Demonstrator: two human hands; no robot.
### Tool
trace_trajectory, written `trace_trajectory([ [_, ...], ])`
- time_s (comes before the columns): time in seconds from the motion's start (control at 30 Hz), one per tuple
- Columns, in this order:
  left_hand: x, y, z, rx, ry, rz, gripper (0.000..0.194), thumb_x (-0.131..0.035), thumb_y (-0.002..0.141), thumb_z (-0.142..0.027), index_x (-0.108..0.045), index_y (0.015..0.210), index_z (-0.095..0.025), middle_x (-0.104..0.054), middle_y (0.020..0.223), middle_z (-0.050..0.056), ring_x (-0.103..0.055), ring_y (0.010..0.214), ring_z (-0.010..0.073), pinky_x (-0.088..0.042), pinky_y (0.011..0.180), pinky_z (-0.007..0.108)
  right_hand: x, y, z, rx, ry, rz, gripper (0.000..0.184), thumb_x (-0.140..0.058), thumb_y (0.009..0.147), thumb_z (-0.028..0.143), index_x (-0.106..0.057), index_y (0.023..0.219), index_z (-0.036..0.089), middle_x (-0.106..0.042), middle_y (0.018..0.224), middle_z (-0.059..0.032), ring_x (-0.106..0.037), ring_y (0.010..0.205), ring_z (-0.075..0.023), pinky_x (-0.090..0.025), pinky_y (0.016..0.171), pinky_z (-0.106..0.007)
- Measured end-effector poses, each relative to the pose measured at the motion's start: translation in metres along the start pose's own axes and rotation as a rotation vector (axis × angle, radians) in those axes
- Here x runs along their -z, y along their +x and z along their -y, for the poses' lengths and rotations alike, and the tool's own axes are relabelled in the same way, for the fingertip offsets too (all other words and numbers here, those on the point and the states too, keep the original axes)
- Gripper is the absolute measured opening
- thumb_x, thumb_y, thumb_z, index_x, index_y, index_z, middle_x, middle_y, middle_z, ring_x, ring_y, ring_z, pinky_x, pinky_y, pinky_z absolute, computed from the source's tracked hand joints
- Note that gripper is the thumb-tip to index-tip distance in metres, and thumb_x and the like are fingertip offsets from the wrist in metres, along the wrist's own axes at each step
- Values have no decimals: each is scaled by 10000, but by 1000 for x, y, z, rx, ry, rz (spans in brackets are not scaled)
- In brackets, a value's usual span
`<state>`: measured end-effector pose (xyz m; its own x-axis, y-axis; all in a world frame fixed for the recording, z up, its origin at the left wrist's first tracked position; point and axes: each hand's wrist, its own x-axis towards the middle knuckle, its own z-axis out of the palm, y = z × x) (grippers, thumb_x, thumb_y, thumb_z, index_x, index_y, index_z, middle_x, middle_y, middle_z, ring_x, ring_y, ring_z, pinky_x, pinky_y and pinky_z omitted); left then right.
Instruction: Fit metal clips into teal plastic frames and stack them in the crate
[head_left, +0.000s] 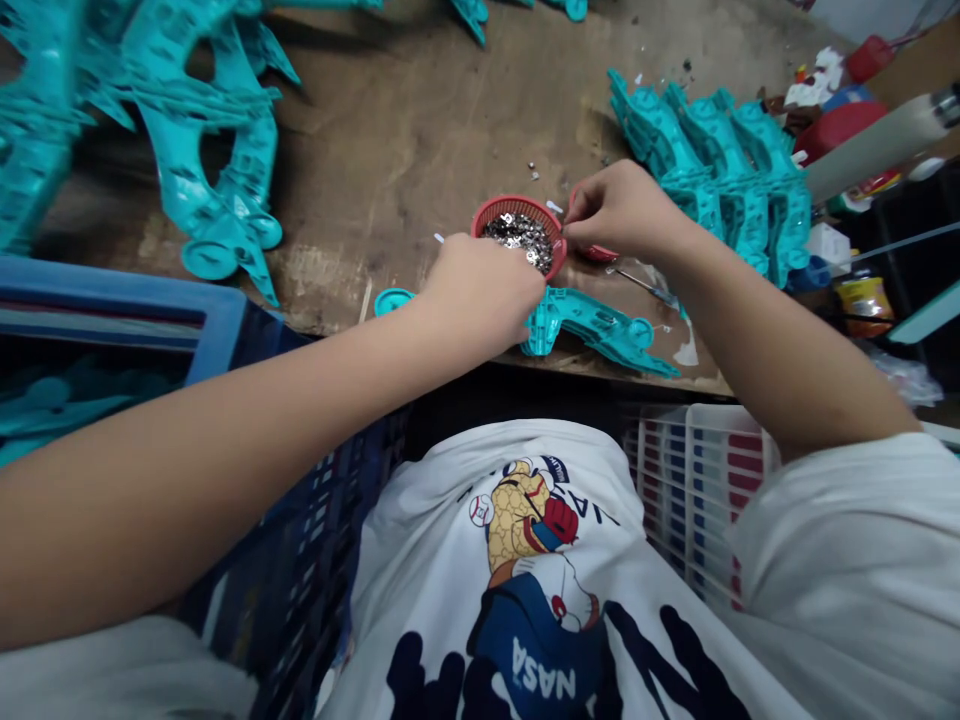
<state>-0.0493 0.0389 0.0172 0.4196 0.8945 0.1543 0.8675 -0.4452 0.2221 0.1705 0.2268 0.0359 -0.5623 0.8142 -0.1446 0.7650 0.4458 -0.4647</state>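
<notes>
My left hand [487, 285] is closed over the middle of a teal plastic part [600, 325] at the table's front edge. Its fingertips are hidden, so what they grip does not show. Just beyond it stands a small round red basket [481, 212] full of small shiny metal pieces [525, 238]. At the basket's right rim, my right hand [619, 205] has thumb and forefinger pinched together; anything between them is too small to make out. Under and beside the right hand lies another red item [598, 253], mostly covered.
Teal parts are piled at the left [202, 130], and several stand in a row [712, 170] at the right. A thin screwdriver-like tool [645, 286] lies near the right forearm. A blue crate [217, 310] is at the left, a white basket [682, 480] below the table edge.
</notes>
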Motion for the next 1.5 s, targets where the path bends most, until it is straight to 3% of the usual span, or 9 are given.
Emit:
trace_trajectory([
  [0.17, -10, 11, -40, -256, 80, 37, 446, -830, 1184, -461, -914, 1529, -191, -908, 1603, 175, -714, 1713, 458, -493, 1518, 714, 20, -62, -42, -114, 404, 17, 332, -1175, 796, 213, -844, 812, 241, -822, 755, -56, -799, 791, -262, -696, 782, -390],
  [0.3, -44, 11, -38, -240, 21, 151, 889, -889, 1147, -404, -613, 1939, -107, -547, 2053, 249, -417, 1983, 504, -294, 1641, 756, 20, -97, -65, -181, 606, 71, 380, -1242, 796, 297, -871, 825, 218, -838, 772, -75, -781, 730, -205, -705, 740, -334],
  [0.5, -65, 5, -22, -206, -35, 146, 907, -771, 1107, -270, -569, 1988, -199, -473, 2102, 210, -440, 1978, 494, -339, 1608, 814, 9, -108, -80, -216, 818, 112, 484, -1319, 728, 343, -866, 857, 228, -821, 794, -43, -828, 761, -229, -739, 726, -335],
  [0.77, -74, 3, -16, -183, -18, 134, 998, -783, 1046, -246, -523, 2010, -263, -449, 2131, 155, -400, 1999, 464, -273, 1641, 778, -2, -112, -67, -163, 983, 199, 428, -1166, 794, 161, -831, 1043, 253, -817, 858, 11, -765, 780, -188, -674, 735, -291],
  [0.93, -70, 2, -19, -163, -14, 165, 999, -805, 1078, -304, -500, 2029, -303, -461, 2128, 145, -403, 1993, 472, -275, 1635, 767, -8, -109, -63, -2, 638, 106, 174, -1039, 864, 219, -930, 987, 276, -880, 914, -35, -799, 892, -264, -699, 867, -396],
  [1.03, -65, 2, -22, -161, -19, 207, 1037, -820, 1070, -332, -469, 2046, -309, -451, 2132, 149, -391, 1994, 497, -263, 1629, 793, -11, -108, -63, 73, 382, 100, 151, -1022, 946, 410, -996, 1083, 351, -961, 1114, -47, -869, 1124, -381, -740, 1052, -533],
  [1.13, -61, 2, -23, -164, -46, 232, 1054, -835, 1062, -361, -460, 2045, -309, -453, 2131, 150, -359, 2003, 517, -240, 1624, 815, -16, -107, -61, 217, 272, 101, 189, -891, 1045, 513, -1018, 1092, 381, -977, 1273, -85, -860, 1207, -379, -697, 1176, -541],
  [1.27, -56, 3, -24, -172, -92, 229, 986, -846, 1058, -385, -538, 1992, -326, -467, 2125, 145, -381, 1990, 522, -252, 1616, 833, -21, -106, -55, 304, 255, 93, 276, -805, 1086, 552, -1007, 1026, 375, -970, 1315, -154, -833, 1183, -375, -635, 1220, -539],
  [1.5, -53, 3, -26, -178, -138, 185, 926, -786, 1076, -358, -582, 1978, -315, -520, 2096, 138, -455, 1959, 507, -311, 1608, 820, -17, -103, -55, 332, 205, 123, 265, -805, 1070, 567, -968, 996, 371, -947, 1214, -154, -817, 1141, -357, -610, 1147, -506],
])
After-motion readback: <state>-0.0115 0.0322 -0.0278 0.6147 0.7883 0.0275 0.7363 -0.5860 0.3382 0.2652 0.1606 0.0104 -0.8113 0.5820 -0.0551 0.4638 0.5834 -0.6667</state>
